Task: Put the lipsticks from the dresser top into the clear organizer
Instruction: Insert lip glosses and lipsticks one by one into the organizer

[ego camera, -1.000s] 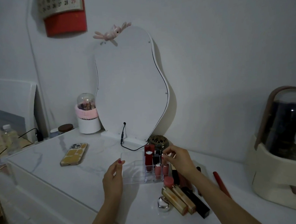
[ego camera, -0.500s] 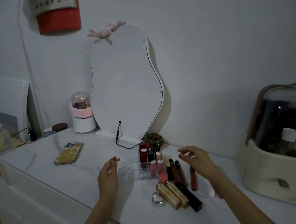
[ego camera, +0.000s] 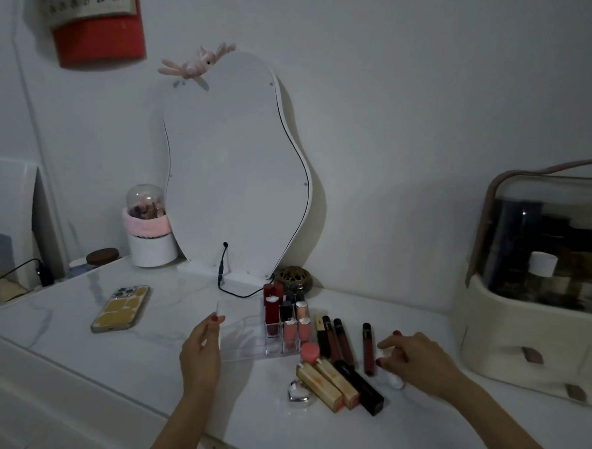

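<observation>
The clear organizer [ego camera: 242, 340] stands on the white dresser top [ego camera: 89, 358] in front of the mirror. Several red and pink lipsticks [ego camera: 271, 311] stand in its right-hand cells. My left hand [ego camera: 200, 353] grips the organizer's left edge. Loose on the dresser lie three dark slim tubes [ego camera: 338, 339], another dark red tube [ego camera: 368, 347], two gold tubes [ego camera: 318, 388], a black tube [ego camera: 359, 387] and a pink-capped one [ego camera: 310, 351]. My right hand [ego camera: 418, 362] is low over a pale, partly hidden item [ego camera: 395, 382], fingers curled around it.
A curvy white mirror [ego camera: 233, 165] with a black cable leans on the wall. A phone [ego camera: 120, 309] lies at the left. A cream cosmetic case [ego camera: 533, 332] fills the right side. A brass dish [ego camera: 294, 277], a heart-shaped glass piece [ego camera: 298, 392] and a white pot [ego camera: 152, 249] stand around.
My right hand left the organizer's cells, swung right and dropped onto the dresser beside the dark red tube. My left hand has stayed on the organizer's edge.
</observation>
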